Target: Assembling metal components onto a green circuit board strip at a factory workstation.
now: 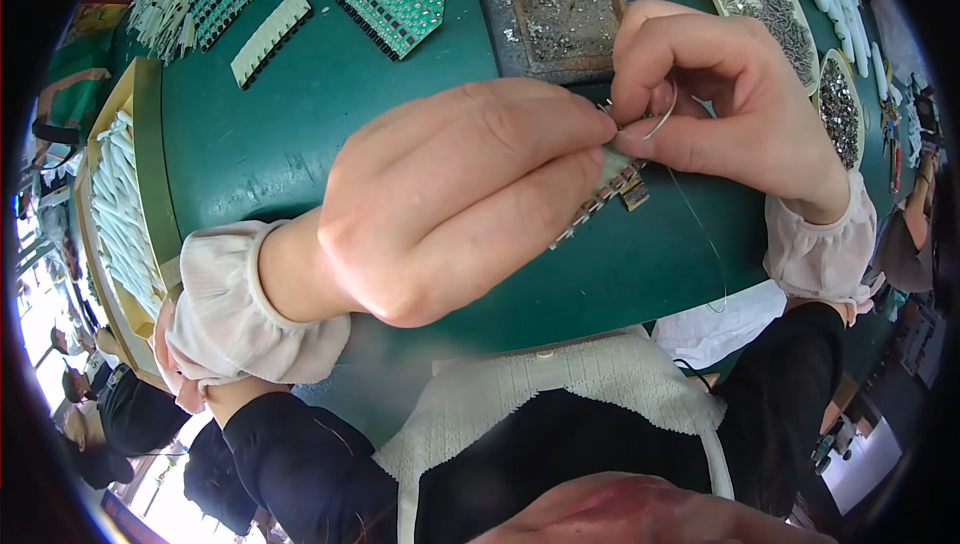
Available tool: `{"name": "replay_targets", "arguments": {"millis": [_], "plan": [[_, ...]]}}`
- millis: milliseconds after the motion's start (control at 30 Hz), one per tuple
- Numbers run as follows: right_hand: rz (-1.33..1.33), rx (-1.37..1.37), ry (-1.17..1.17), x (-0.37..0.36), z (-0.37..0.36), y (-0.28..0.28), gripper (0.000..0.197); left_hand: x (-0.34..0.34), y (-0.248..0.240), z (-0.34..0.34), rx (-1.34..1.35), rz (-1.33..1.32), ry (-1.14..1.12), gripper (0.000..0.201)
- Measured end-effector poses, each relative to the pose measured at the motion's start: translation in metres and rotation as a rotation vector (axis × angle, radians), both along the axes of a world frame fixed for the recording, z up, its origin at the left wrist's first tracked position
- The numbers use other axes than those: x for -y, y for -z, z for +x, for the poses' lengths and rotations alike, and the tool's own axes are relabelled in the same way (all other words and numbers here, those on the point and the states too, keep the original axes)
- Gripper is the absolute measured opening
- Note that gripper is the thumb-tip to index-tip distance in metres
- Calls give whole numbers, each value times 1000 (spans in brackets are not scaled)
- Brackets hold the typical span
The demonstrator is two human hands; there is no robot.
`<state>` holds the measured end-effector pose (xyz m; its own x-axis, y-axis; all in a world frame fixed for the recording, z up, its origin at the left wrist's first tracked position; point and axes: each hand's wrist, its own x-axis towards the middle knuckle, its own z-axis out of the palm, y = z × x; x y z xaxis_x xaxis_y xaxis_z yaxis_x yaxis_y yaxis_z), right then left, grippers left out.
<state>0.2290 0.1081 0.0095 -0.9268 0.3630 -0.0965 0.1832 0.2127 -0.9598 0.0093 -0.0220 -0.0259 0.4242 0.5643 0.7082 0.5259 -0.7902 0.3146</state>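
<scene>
My left hand (pixel 465 194) is closed, its thumb and fingertips pinching a narrow circuit board strip (pixel 612 182). Small metal parts line the strip's lower edge, and my hand hides most of the rest. Close against those fingertips, my right hand (pixel 725 94) is also closed, with a thin pale wire (pixel 664 122) between thumb and index finger. The wire loops over the right fingers, and a fine strand hangs down toward the table's near edge. Where the wire's tip meets the board is hidden by my fingertips.
Behind my hands stands a metal tray (pixel 515 19) of grey debris. Green circuit board panels (pixel 405 6) and a pale strip (pixel 270 39) lie at the far left. Dishes of small metal parts (pixel 765 6) (pixel 838 109) sit at right. A box (pixel 150 159) holds white tubular pieces at left.
</scene>
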Motion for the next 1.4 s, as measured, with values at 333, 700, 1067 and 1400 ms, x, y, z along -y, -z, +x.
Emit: {"name": "replay_targets", "arguments": {"millis": [333, 700, 1067, 1400], "plan": [[-7, 32, -31, -3, 0, -1, 15, 0, 1, 1, 14, -14, 9, 31], [222, -37, 96, -75, 57, 12, 13, -3, 1, 3, -25, 24, 68, 29], [273, -4, 178, -33, 33, -3, 10, -2, 3, 0, -55, 28, 60, 27], [315, 14, 255, 13, -19, -18, 8, -9, -23, -5, 447, -811, -159, 13]]}}
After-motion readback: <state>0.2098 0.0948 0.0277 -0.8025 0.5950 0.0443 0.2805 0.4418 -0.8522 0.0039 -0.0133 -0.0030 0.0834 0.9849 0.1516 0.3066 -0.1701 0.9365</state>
